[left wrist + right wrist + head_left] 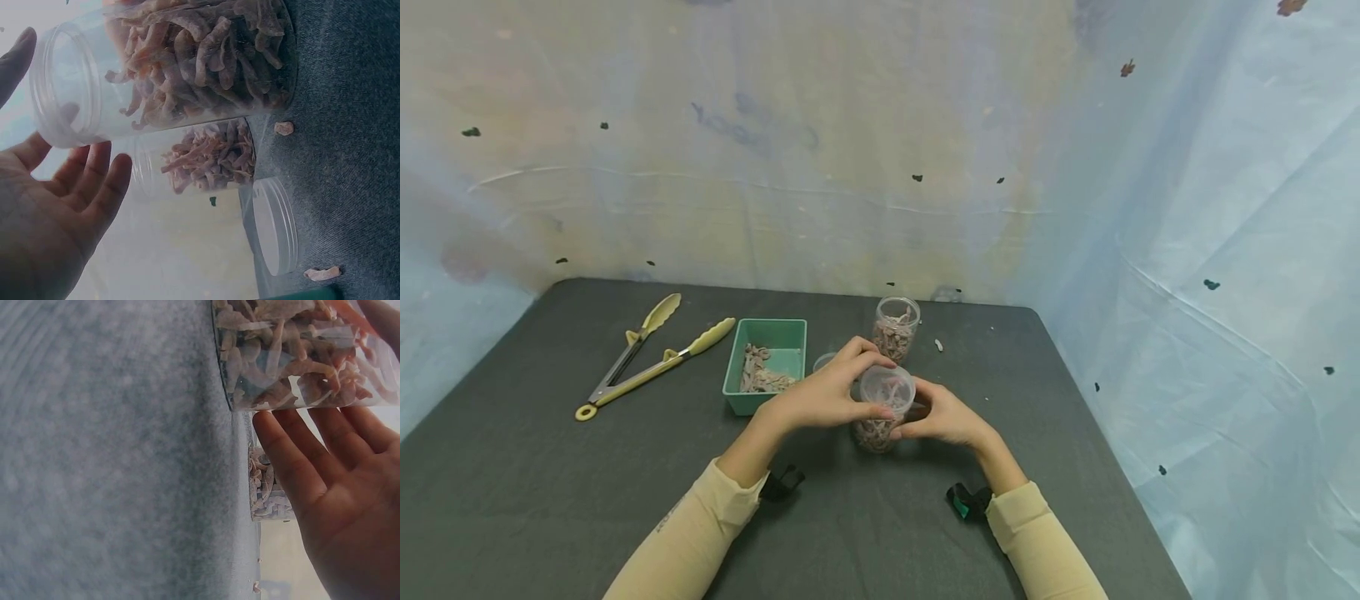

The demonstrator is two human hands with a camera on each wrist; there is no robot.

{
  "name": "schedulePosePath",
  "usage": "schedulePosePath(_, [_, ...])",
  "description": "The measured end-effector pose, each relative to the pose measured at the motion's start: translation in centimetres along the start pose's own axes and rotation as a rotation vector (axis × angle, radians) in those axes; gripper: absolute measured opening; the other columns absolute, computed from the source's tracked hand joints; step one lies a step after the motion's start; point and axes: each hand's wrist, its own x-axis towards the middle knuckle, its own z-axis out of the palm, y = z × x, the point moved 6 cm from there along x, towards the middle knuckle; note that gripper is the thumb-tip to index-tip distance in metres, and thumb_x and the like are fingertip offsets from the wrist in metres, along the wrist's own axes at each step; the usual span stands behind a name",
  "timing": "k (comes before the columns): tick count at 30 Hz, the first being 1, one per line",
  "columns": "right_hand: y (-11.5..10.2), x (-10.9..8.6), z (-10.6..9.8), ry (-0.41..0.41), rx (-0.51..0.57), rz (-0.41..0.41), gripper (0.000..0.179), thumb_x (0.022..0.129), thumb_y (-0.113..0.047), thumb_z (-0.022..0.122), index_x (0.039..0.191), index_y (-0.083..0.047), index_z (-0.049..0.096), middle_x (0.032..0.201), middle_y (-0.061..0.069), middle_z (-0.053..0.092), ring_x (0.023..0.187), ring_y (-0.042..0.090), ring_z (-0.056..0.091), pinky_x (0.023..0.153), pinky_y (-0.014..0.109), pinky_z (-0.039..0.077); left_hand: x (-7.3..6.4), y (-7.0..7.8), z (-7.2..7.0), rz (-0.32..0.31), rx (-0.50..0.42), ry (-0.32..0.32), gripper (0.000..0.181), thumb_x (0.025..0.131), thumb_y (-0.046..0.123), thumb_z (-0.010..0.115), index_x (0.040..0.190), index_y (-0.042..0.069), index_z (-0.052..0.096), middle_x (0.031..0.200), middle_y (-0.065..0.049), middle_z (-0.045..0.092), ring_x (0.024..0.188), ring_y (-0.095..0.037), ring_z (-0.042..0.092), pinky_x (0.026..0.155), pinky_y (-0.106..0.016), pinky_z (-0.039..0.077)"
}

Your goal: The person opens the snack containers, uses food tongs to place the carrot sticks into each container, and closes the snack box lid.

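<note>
A clear plastic jar (874, 435) partly filled with brownish dried strips stands on the table between both hands. At its top sits a clear screw lid (887, 388). My left hand (823, 393) grips the lid's edge, thumb on the near side and fingers on the far side. Lower down, my right hand (946, 416) holds the jar's body, with its fingers along the side in the right wrist view. Behind stands a second jar (895, 333) of the same strips, without a lid on its mouth. Another clear lid (275, 226) lies on the table.
A green tray (788, 333) with some strips inside stands left of the jars. Further left lie open metal tongs (643, 375) with yellow tips. Loose strip pieces (938, 345) lie on the dark tabletop (880, 533). Sheeting hangs behind and to the right.
</note>
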Motion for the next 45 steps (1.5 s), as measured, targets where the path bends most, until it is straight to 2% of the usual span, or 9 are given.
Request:
schedulePosePath(5, [-0.04,-0.06,-0.07,0.003,-0.017,0.004,0.079,0.089,-0.007,0.084,0.156,-0.001,0.042,0.151,0.020,0.052,0.139,0.039,0.051,0.105,0.045,0.051,-0.12,0.36,-0.09,0.096,-0.001,-0.068,0.054,0.100,0.023,0.072,0.150,0.013,0.053,0.156,-0.007,0.040,0.147,-0.032,0.036,0.120,-0.060,0.024])
schedulePosePath(8, [-0.04,-0.05,-0.11,0.004,-0.019,0.006,0.079,0.089,-0.007,0.084,0.155,0.000,0.042,0.150,0.020,0.052,0.139,0.039,0.052,0.106,0.045,0.050,-0.26,0.73,-0.14,0.149,-0.031,-0.116,0.054,0.103,0.016,0.067,0.153,0.009,0.049,0.163,-0.010,0.036,0.155,-0.033,0.027,0.124,-0.062,0.002])
schedulePosePath(10, [-0.06,-0.05,-0.10,0.003,-0.018,0.006,0.079,0.089,-0.007,0.084,0.155,0.000,0.042,0.150,0.020,0.052,0.138,0.039,0.052,0.106,0.045,0.050,-0.33,0.92,-0.22,0.164,-0.051,-0.128,0.054,0.103,0.014,0.065,0.154,0.007,0.048,0.165,-0.012,0.034,0.156,-0.033,0.026,0.124,-0.062,-0.001])
schedulePosePath(18, [-0.19,-0.05,-0.10,0.005,-0.012,0.004,0.076,0.088,-0.004,0.083,0.154,-0.001,0.045,0.150,0.020,0.052,0.138,0.039,0.052,0.105,0.047,0.051,-0.20,0.41,-0.55,0.027,-0.054,-0.020,0.060,0.094,0.032,0.081,0.146,0.016,0.056,0.151,-0.008,0.039,0.135,-0.028,0.047,0.106,-0.057,0.045])
schedulePosePath(22, [0.01,-0.05,-0.06,0.003,-0.010,0.010,0.078,0.088,-0.002,0.082,0.155,-0.001,0.043,0.149,0.020,0.053,0.136,0.038,0.054,0.102,0.044,0.053,-0.13,0.13,-0.36,0.003,-0.042,-0.006,0.059,0.091,0.032,0.084,0.142,0.016,0.059,0.145,-0.007,0.040,0.129,-0.027,0.050,0.102,-0.053,0.048])
schedulePosePath(29, [0.19,-0.07,-0.06,0.001,-0.011,0.008,0.079,0.088,-0.004,0.083,0.156,-0.001,0.042,0.149,0.020,0.053,0.136,0.038,0.053,0.103,0.042,0.053,-0.23,0.23,-0.39,0.075,-0.032,-0.048,0.050,0.098,0.026,0.077,0.141,0.011,0.059,0.151,-0.007,0.042,0.136,-0.028,0.048,0.106,-0.052,0.046])
schedulePosePath(33, [0.15,-0.12,-0.14,0.005,-0.022,0.012,0.080,0.089,-0.007,0.084,0.156,-0.001,0.041,0.151,0.020,0.052,0.139,0.038,0.051,0.106,0.046,0.050,-0.41,0.66,-0.44,0.121,-0.043,-0.107,0.046,0.102,0.017,0.069,0.146,0.010,0.056,0.161,-0.009,0.039,0.150,-0.031,0.036,0.122,-0.059,0.022])
schedulePosePath(37, [0.21,-0.16,-0.14,0.003,-0.014,0.013,0.080,0.089,-0.007,0.084,0.156,0.000,0.041,0.151,0.020,0.051,0.139,0.040,0.051,0.107,0.047,0.049,-0.52,1.00,-0.37,0.142,-0.072,-0.142,0.045,0.105,0.011,0.062,0.149,0.008,0.054,0.167,-0.011,0.032,0.157,-0.032,0.024,0.124,-0.062,0.000])
schedulePosePath(45, [0.28,-0.05,-0.09,-0.002,-0.006,0.003,0.075,0.089,-0.004,0.082,0.154,-0.002,0.045,0.150,0.019,0.052,0.139,0.039,0.051,0.106,0.048,0.050,-0.26,0.24,-0.30,0.001,-0.008,-0.016,0.058,0.094,0.040,0.079,0.144,0.018,0.057,0.146,-0.006,0.039,0.133,-0.027,0.044,0.105,-0.054,0.045])
